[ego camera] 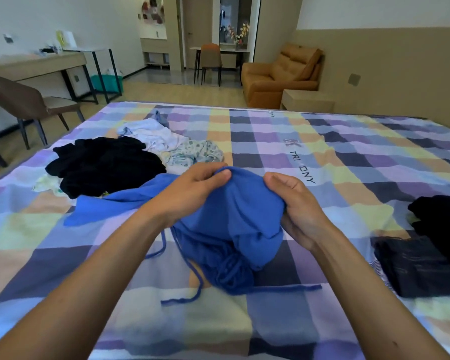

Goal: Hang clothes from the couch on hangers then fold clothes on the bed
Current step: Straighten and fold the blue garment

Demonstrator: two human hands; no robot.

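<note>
A blue garment [234, 224] with thin dangling straps is bunched up over the middle of the checked bed [348, 165]. My left hand [192, 190] pinches its upper edge between thumb and fingers. My right hand [296, 206] grips the cloth on its right side. Part of the garment trails left onto the bedspread. A heap of unfolded clothes lies at the left: a black piece [107, 165], a white piece [151, 133] and a pale patterned piece [195, 153].
Dark folded clothes [421, 263] and another black garment [444, 216] lie at the bed's right edge. An orange couch [278, 74] stands beyond the bed, next to a low bedside table [307, 100]. A desk with a chair [29, 100] is at the left.
</note>
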